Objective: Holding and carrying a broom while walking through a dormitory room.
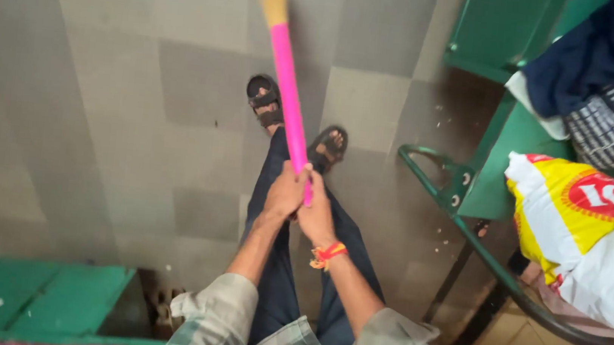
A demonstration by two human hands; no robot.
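head view: plaid sleeves at the bottom edge, both forearms reaching forward. left hand [286,193] and right hand [316,213] touch side by side, both curled tight around the near end of a pink stick [290,98]. its long axis runs away from the body, up and slightly left, to a blurred tan tip over the grey tiled floor [102,98], above two sandalled feet. containers: green metal bed frame [512,133] at right carries a yellow-and-white bag [557,214] and folded clothes [613,83]; bag contents hidden.
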